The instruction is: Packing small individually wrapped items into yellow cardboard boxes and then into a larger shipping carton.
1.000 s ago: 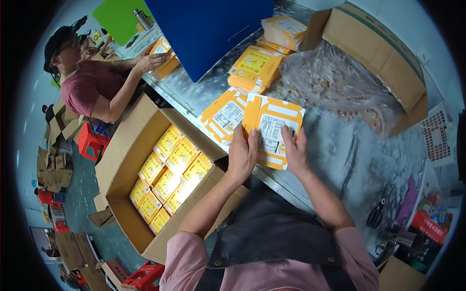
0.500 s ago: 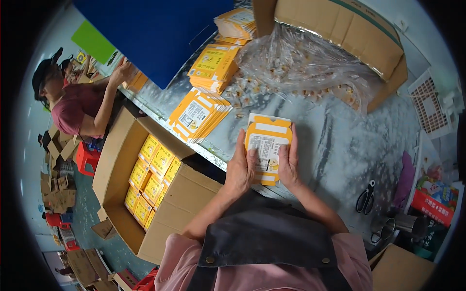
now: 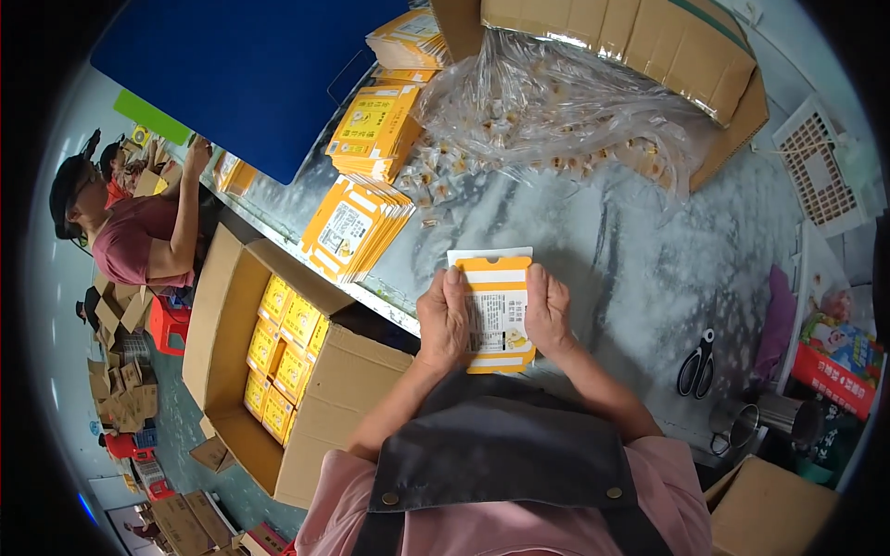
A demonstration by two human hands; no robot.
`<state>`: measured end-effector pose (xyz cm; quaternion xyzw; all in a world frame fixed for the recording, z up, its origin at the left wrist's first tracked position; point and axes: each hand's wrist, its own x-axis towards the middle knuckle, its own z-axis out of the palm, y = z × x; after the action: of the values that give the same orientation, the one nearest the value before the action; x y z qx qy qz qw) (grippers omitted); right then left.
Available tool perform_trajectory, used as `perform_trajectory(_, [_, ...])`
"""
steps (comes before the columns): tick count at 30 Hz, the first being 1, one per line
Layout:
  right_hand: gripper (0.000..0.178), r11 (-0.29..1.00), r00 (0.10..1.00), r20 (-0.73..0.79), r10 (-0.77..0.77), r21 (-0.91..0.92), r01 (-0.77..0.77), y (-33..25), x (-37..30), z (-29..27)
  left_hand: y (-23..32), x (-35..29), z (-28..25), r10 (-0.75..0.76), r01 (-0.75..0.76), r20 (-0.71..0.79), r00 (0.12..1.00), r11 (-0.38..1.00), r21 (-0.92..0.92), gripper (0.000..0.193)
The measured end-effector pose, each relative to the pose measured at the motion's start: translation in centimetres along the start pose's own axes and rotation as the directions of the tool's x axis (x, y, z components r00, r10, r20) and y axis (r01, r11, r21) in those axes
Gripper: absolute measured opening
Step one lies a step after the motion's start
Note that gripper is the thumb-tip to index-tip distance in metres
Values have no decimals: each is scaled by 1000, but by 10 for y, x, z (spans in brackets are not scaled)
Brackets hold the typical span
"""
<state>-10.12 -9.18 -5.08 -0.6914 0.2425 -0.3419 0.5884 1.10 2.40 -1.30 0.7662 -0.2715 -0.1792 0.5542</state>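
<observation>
A flat orange-and-white folding carton [image 3: 499, 310], its printed panel facing up, is held just in front of my apron. My left hand [image 3: 443, 320] grips its left edge with the thumb near the top corner. Along the opposite edge my right hand [image 3: 549, 313] is closed, fingers curled. A white edge shows behind the carton's top; whether it is a flap or a second piece I cannot tell. Ahead to the left lies a fanned stack of similar flat cartons [image 3: 354, 232], with a taller yellow-orange stack [image 3: 375, 128] behind it.
Small wrapped pieces spill from a clear plastic bag [image 3: 556, 120] beside a cardboard box [image 3: 612, 37]. At lower left an open shipping box [image 3: 348, 389] holds several yellow packed cartons [image 3: 278, 352]. Scissors [image 3: 697, 369] and metal cups [image 3: 783, 419] are at right. A co-worker [image 3: 139, 232] stands far left.
Both hands have drawn the carton closer to my body, and their grip has moved toward its top corners. My view has shifted slightly. The co-worker's hand has risen.
</observation>
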Motion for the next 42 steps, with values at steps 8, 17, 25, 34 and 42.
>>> perform_trajectory(8, [20,907,920,-31,-391,-181,379,-23,25,-8,-2,13,17,284,-296,-119,951,950,-101,16])
perform_trajectory(17, [10,954,978,111,-176,-225,197,5,29,-17,-10,25,12,220,-228,68,973,959,168,27])
perform_trajectory(25, [43,633,947,-153,-282,-772,63,83,185,-115,-70,44,-37,12,-3,-260,965,999,33,45])
perform_trajectory(34, [44,538,897,376,-234,-718,441,65,137,-93,-26,14,-92,150,-234,181,972,552,800,66])
perform_trajectory(42, [30,894,975,-33,-221,-406,189,34,47,-154,-4,63,-68,47,-692,750,660,428,582,123])
